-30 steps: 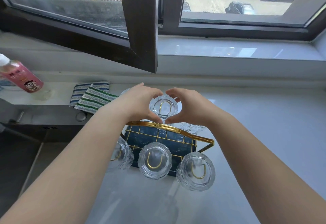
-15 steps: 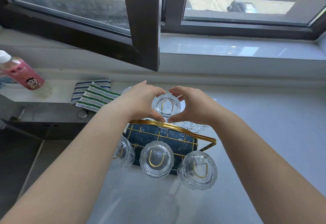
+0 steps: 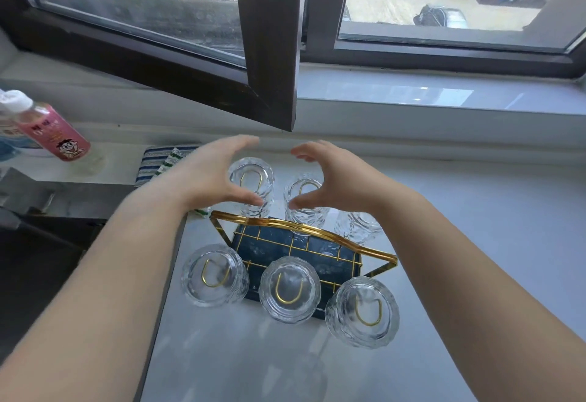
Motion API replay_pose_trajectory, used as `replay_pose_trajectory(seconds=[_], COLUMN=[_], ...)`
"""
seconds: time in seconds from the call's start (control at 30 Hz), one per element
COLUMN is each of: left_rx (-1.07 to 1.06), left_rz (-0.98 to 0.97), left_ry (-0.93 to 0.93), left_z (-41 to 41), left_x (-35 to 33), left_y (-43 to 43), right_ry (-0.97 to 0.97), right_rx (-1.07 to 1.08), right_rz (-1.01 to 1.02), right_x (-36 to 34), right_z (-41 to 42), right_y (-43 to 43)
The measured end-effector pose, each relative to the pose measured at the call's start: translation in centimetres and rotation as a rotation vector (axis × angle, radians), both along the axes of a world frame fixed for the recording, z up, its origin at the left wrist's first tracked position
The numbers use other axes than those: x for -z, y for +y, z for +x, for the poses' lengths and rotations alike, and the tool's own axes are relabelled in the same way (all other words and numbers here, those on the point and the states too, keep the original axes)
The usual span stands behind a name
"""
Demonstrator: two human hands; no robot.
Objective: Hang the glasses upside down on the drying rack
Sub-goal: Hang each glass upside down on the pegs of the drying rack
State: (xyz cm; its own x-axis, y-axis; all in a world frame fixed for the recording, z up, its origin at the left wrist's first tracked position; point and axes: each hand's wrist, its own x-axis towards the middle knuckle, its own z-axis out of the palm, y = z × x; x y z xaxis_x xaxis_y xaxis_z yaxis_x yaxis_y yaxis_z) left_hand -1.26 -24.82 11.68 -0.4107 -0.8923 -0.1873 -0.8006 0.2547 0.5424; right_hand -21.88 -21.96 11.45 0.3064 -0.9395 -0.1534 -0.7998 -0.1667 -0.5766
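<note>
A gold wire drying rack (image 3: 304,231) with a dark blue base stands on the white counter. Three clear glasses hang upside down on its near pegs: left (image 3: 215,275), middle (image 3: 289,288), right (image 3: 362,312). On the far side more upside-down glasses sit on pegs: far left (image 3: 252,183), far middle (image 3: 301,195), and a far right one (image 3: 356,227) partly hidden by my right wrist. My left hand (image 3: 203,176) and my right hand (image 3: 337,181) hover open above the far glasses, fingers curved and apart, holding nothing.
An open dark window sash (image 3: 269,53) juts out above the rack. A pink-labelled bottle (image 3: 47,129) leans at the left by striped cloths (image 3: 161,164). A dark drop lies left of the counter edge (image 3: 165,275). White counter (image 3: 491,243) stretches right.
Both hands have let go of the far middle glass, opened and spread apart above it; that glass now hangs on its peg. The view has shifted closer to the rack.
</note>
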Motion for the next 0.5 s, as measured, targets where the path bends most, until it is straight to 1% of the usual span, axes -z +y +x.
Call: replay_pose_trajectory(seconds=[0.1,0.2,0.3,0.5], left_rx=[-0.073,-0.065,-0.065,-0.065], left_rz=[0.076,0.148,0.121,0.099], left_ry=[-0.008,0.062,0.109,0.168], left_z=[1.8,1.9,1.8,2.0], left_x=[0.4,1.1,1.6,2.0], left_y=[-0.2,-0.1,0.1,0.3], right_ry=[0.040,0.092,0.124,0.098], right_rx=[-0.063,-0.111,-0.113,-0.107], right_rz=[0.005,0.030,0.025,0.013], right_x=[0.1,0.7,1.0,1.0], right_z=[2.4,4.5,5.4,5.2], right_y=[-1.1,-2.0,-2.5,-2.3])
